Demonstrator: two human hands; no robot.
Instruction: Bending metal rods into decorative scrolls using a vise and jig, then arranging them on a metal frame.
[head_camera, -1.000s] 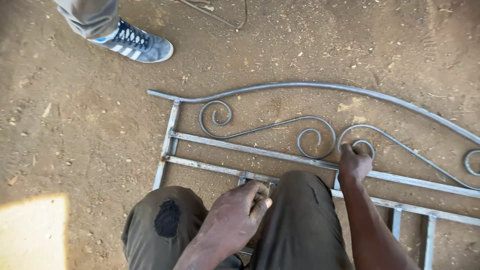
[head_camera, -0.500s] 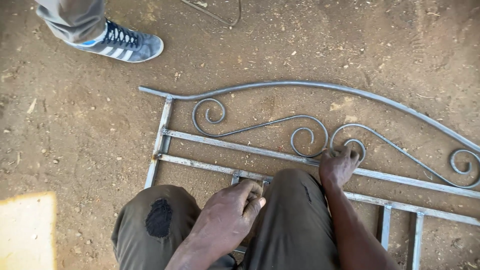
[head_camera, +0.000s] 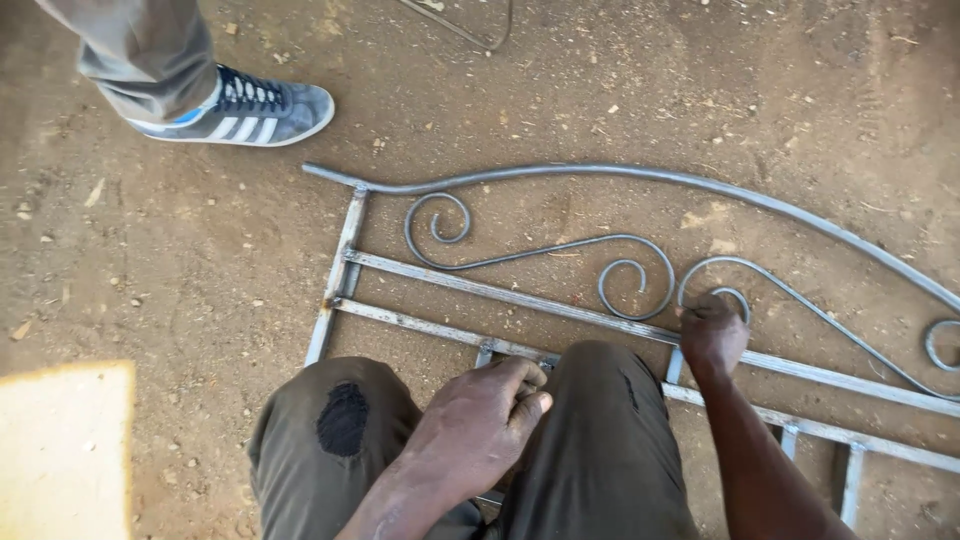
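- Frame of grey metal (head_camera: 520, 295), flat on brown dirt ground (head_camera: 180, 300), with arched top bar and scroll curls.
- Right hand (head_camera: 712, 335): closed over the frame where a scroll (head_camera: 715, 295) meets a straight bar.
- Left hand (head_camera: 478, 425): fingers curled between the knees, above a lower bar; whether it grips anything, cannot tell.
- Another person's grey striped sneaker (head_camera: 245, 110) stands upper left, apart from the frame.

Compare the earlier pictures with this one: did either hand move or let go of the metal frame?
Nothing visibly changed: the right hand stays on the grey scrolled metal frame, the left hand between the knees. A bystander's grey striped sneaker stays put.
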